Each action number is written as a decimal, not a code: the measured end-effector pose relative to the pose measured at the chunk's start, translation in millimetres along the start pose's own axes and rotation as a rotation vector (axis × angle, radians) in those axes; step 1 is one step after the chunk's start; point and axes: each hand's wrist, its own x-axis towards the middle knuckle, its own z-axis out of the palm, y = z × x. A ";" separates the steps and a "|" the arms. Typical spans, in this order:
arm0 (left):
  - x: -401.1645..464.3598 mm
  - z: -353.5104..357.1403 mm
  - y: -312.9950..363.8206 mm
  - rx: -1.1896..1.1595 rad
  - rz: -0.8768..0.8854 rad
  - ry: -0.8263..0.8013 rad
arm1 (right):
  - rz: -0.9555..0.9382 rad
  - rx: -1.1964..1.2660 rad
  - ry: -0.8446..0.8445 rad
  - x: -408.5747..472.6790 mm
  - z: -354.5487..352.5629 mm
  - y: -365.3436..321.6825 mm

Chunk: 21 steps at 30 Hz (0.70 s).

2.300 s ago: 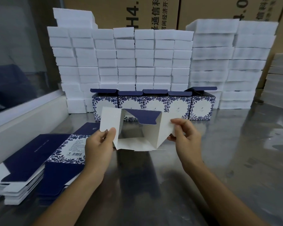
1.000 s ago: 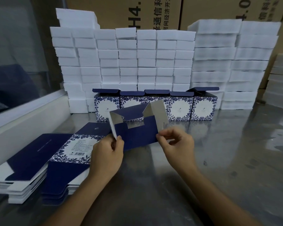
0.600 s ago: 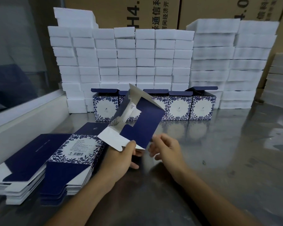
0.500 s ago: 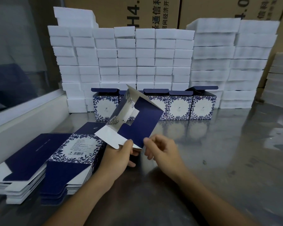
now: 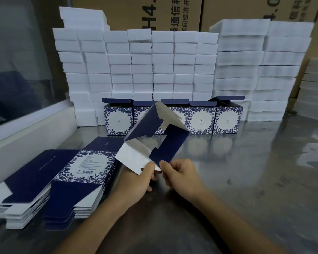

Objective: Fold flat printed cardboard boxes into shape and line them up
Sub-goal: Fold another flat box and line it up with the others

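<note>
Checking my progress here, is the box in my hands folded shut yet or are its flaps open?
Open. The box is held tilted, its navy flaps spread and white inside showing.

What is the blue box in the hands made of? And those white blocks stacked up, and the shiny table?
The box looks like thin printed cardboard: matte navy outside, plain white inside, with sharp creases and cut flaps. The white blocks seem to be foam or sponge, judging by their soft, slightly fuzzy edges, though that is uncertain. The table looks like brushed metal, probably stainless steel: it mirrors the row of boxes.
</note>
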 end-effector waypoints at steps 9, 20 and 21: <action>3.4 -2.0 -6.7 0.027 0.050 0.015 | 0.002 0.114 0.199 7.0 -17.5 -2.4; 8.2 -9.1 -7.6 0.046 0.054 0.055 | 0.056 0.152 0.326 14.8 -28.9 3.9; 8.8 -9.6 -8.1 0.049 0.052 0.057 | 0.063 0.158 0.328 16.5 -32.2 5.2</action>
